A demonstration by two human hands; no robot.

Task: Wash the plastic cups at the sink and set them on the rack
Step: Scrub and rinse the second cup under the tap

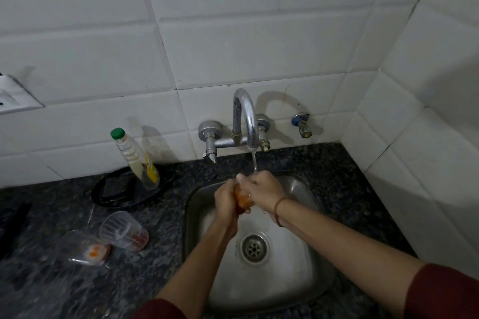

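Cup (242, 201) between left hand (225, 203) and right hand (265, 189)

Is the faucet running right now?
On: a thin water stream falls from the faucet onto the right hand, above the sink.

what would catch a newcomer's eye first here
First, two hands meeting over the steel sink: the left hand and right hand grip an orange-stained cup under the stream from the curved tap. Next, on the dark counter left of the sink, two clear plastic cups lie tipped over with reddish residue, a green-capped bottle behind them.
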